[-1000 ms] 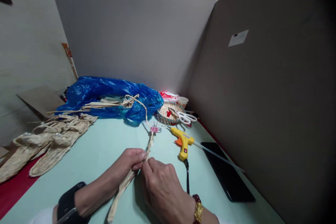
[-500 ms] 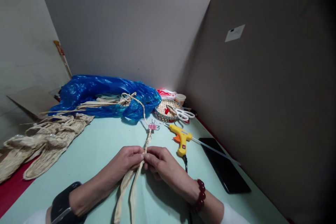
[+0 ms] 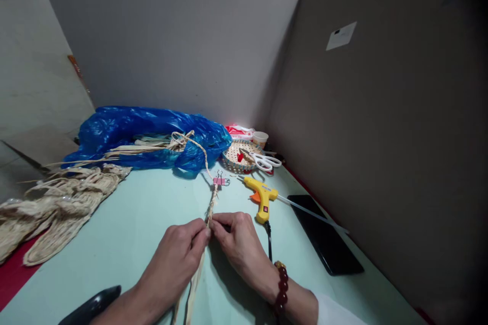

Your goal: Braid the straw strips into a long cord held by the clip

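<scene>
A pale straw braid [image 3: 212, 204] runs down from a pink binder clip [image 3: 219, 181] toward me. Both hands meet at the braid's lower end. My left hand [image 3: 177, 254] is closed, pinching the straw strands between thumb and fingers. From the other side my right hand [image 3: 240, 246] also pinches the braid, its fingertips almost touching the left ones. Below the hands, loose flat straw strands [image 3: 193, 284] hang toward the near edge, partly hidden behind my left hand. Above the clip, the finished cord [image 3: 204, 155] curves back to the blue bag.
A blue plastic bag [image 3: 125, 124] with straw lies at the back. Woven straw slippers [image 3: 61, 218] are at left. A yellow glue gun [image 3: 263, 198], a black tablet-like slab [image 3: 324, 241], white-handled scissors [image 3: 267, 162], a woven basket [image 3: 231, 162] and a cup [image 3: 260, 138] stand right of centre.
My left hand has rolled over, its back now turned up and covering more of the loose strands. My right hand stays pinched at the braid. The view has shifted slightly.
</scene>
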Demonstrator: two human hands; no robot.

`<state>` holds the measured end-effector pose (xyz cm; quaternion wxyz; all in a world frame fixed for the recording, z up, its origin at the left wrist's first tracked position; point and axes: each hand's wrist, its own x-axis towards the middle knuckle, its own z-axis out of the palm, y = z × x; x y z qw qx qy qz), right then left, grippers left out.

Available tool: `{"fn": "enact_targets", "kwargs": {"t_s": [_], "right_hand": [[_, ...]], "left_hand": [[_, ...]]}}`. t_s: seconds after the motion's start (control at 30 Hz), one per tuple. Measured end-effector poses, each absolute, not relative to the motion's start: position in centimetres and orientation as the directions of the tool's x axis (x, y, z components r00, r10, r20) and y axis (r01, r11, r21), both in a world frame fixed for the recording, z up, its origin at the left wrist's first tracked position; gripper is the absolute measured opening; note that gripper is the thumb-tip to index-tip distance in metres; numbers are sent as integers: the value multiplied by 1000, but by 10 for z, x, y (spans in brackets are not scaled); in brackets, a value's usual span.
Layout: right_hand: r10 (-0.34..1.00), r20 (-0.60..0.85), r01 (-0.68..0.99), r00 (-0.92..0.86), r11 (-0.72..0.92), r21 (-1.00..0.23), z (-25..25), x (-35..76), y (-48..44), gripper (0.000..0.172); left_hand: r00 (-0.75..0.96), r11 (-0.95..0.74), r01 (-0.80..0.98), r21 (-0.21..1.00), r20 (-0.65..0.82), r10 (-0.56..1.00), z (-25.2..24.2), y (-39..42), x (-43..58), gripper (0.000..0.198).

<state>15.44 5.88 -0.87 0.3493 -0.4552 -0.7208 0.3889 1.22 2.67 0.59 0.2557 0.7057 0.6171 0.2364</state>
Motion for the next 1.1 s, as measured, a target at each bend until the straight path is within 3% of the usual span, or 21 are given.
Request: {"fn": "enact_targets", "kwargs": {"t_s": [0.13, 0.27, 0.37, 0.5, 0.6, 0.67, 0.73, 0.9, 1.1], "right_hand": [[916, 66, 246, -396, 175, -953, -12, 155, 60, 24], [901, -2, 115, -434, 53, -992, -11, 155, 60, 31], [906, -73, 62, -418, -52, -997, -8, 154, 58, 32], [894, -122, 29, -432, -121, -992, -5, 154, 58, 33], [889, -103, 37, -447, -96, -995, -8, 156, 60, 35], [886, -87, 44, -456, -75, -996, -10, 156, 61, 37], [874, -70, 33, -481, -61, -998, -11, 156, 61, 38], [824, -23, 32, -566, -6, -999, -8, 154, 63, 32], [830, 17, 337, -558, 244, -909, -4, 159, 66, 34]], "left_hand": [[151, -154, 827, 541, 51, 987, 2, 22, 20, 31], [203, -201, 899, 388, 38, 979, -2, 18, 22, 34], [261, -255, 896, 363, 35, 965, -1, 11, 24, 34], [302, -297, 802, 518, 78, 950, 8, 5, 25, 26], [109, -186, 688, 701, 154, 982, 17, 12, 19, 27], [-26, -84, 565, 821, 120, 992, 19, 21, 13, 22], [-5, -40, 449, 893, 47, 999, 14, 31, 9, 13], [170, 66, 252, 965, -111, 979, -6, 44, 7, 11], [155, 119, 192, 974, -149, 977, -6, 48, 9, 10]]}}
